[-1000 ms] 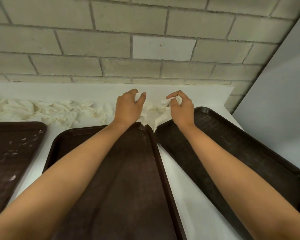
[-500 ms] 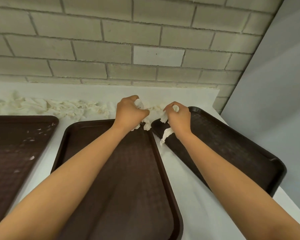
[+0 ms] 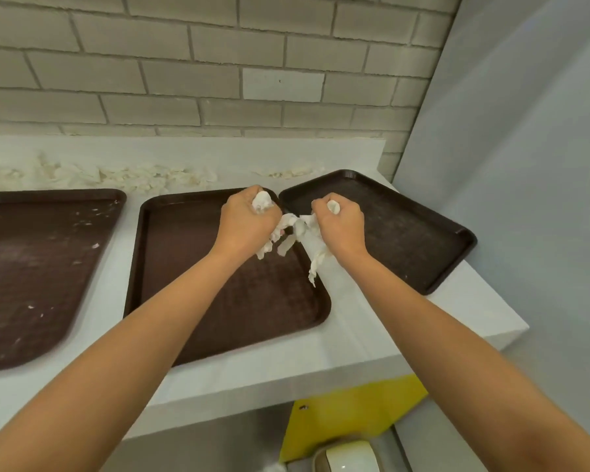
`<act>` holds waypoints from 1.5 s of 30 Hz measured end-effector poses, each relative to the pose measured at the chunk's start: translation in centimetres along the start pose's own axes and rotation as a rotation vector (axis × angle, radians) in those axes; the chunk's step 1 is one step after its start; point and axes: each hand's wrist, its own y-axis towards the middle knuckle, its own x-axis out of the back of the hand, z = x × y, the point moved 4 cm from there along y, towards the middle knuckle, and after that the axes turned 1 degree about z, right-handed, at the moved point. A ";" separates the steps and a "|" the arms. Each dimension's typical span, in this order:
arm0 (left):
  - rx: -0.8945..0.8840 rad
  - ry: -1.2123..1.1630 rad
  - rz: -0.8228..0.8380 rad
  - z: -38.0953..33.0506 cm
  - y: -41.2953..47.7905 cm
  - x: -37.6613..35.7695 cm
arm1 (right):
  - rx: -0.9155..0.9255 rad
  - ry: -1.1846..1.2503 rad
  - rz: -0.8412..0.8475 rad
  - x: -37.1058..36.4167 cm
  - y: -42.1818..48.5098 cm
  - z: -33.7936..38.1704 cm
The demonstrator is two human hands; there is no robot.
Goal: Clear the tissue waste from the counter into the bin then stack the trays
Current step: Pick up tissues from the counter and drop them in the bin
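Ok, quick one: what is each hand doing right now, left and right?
Left hand: closed, gripping a tissue wad.
Right hand: closed, gripping a tissue bunch, with strips hanging below.

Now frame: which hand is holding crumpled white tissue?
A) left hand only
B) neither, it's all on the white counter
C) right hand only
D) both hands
D: the left hand and the right hand are each curled into a fist round crumpled white tissue, and strands of it hang between and below them.
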 end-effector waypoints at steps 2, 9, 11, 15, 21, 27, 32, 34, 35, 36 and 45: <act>0.020 0.012 0.031 -0.3 -2.3 -0.3 | -0.020 -0.012 -0.018 0.9 -2.2 0.0; 0.026 0.050 0.066 -0.8 -8.5 -1.4 | -0.101 -0.038 -0.061 4.1 -7.2 -0.6; 0.031 0.057 0.069 -0.6 -9.7 -2.0 | -0.127 -0.058 -0.053 4.8 -8.3 -1.1; -0.001 0.056 0.078 -0.4 -12.3 -3.8 | -0.162 -0.069 -0.032 6.6 -9.9 -2.4; 0.078 0.078 0.115 1.0 -16.0 -8.1 | -0.225 -0.082 -0.004 9.9 -12.3 -6.1; 0.122 0.113 0.076 3.5 -19.8 -12.6 | -0.230 -0.110 0.070 13.3 -15.7 -11.9; 0.191 0.149 0.049 5.6 -22.6 -15.9 | -0.226 -0.120 0.171 14.8 -18.4 -15.4; 0.228 0.140 0.017 6.4 -23.7 -17.0 | -0.243 -0.124 0.237 15.1 -19.6 -17.1; 0.252 0.133 0.006 6.9 -24.3 -17.5 | -0.265 -0.119 0.260 15.3 -20.2 -18.0; 0.275 0.135 0.004 7.4 -24.8 -18.0 | -0.296 -0.117 0.278 15.5 -20.8 -19.0; 0.464 0.149 0.131 15.1 -28.9 -22.0 | -0.622 -0.209 0.106 17.3 -25.1 -29.3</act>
